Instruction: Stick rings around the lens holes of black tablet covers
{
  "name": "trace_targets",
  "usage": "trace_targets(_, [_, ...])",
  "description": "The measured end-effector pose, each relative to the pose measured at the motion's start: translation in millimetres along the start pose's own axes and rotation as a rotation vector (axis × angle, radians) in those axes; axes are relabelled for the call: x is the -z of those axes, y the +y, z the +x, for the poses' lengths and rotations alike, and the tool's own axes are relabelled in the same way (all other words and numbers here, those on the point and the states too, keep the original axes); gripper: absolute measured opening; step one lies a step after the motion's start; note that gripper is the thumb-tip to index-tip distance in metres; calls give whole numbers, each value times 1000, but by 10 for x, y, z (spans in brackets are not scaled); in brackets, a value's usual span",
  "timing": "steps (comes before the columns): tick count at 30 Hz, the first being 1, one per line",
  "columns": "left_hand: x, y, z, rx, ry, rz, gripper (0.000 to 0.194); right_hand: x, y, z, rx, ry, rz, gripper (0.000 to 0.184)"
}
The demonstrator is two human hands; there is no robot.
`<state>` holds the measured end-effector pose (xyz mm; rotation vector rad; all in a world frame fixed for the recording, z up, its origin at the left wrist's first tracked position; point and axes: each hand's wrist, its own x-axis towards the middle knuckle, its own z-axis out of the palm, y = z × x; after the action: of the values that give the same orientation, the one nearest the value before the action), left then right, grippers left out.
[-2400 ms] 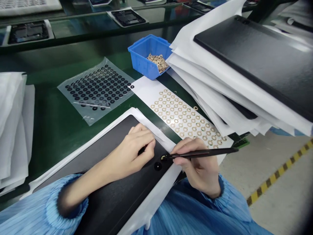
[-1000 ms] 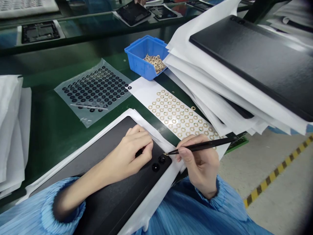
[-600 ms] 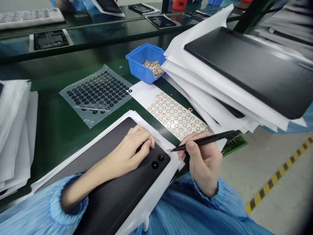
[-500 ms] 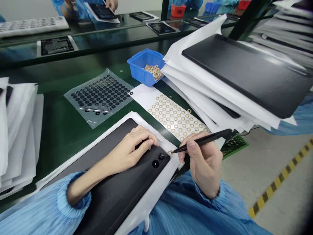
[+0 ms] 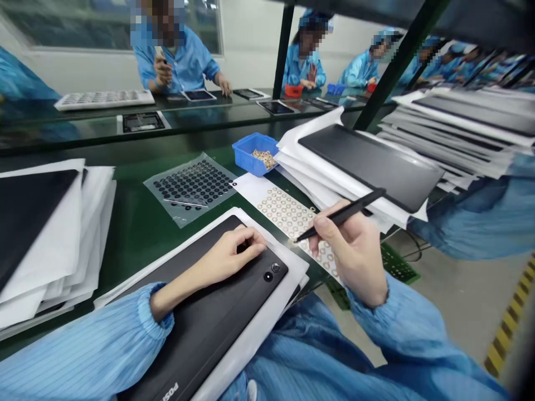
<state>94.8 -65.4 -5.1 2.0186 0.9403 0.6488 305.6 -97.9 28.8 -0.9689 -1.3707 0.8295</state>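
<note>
Left hand (image 5: 228,256) rests loosely on the black tablet (image 5: 188,312), steadying it on white paper, while right hand (image 5: 351,250) pinches black tweezers (image 5: 340,214) in a narrow grip, tips just off the tablet's corner, near the sheet of pale rings (image 5: 288,214).

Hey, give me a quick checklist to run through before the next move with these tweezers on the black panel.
1. Right hand grip on the black tweezers: ok, pinched between thumb and fingers.
2. Tweezer tip: cannot tell, something pale sits there, too small to make out.
3. Left hand on the black panel: ok, resting on it, curled.
4. Two round black rings at the panel's corner: cannot tell whether both sit properly, too small.
5. Sheet of tan rings: ok, beside the panel, right hand over its end.
</note>
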Motion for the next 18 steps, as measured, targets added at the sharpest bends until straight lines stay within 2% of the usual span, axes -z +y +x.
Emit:
trace_targets(4, [51, -54, -218, -24, 33, 101, 16, -121, -258, 764, 337, 1, -246, 19])
trace_targets(6, [57, -72, -287, -39, 50, 137, 14, -301, -259, 1242, 480, 39, -313, 13])
trace_targets(7, [54, -76, -304, -46, 56, 151, 13, -411, -216, 1475, 503, 67, -358, 8])
trace_targets(8, [49, -77, -309, -53, 61, 163, 13, -523, -148, 1692, 471, 81, -437, 8])
trace_targets(9, [43, -76, -307, -60, 65, 171, 12, -627, -62, 1885, 378, 55, -551, 9])
trace_targets(12, [30, -78, -280, -78, 72, 179, 11, -800, 221, 2289, 274, -69, -658, 6])
trace_targets(15, [26, -96, -267, -100, 66, 170, 12, -743, 393, 2461, 222, -127, -706, 5])
trace_targets(18, [24, -112, -271, -121, 65, 165, 14, -642, 427, 2491, 201, -172, -738, 9])
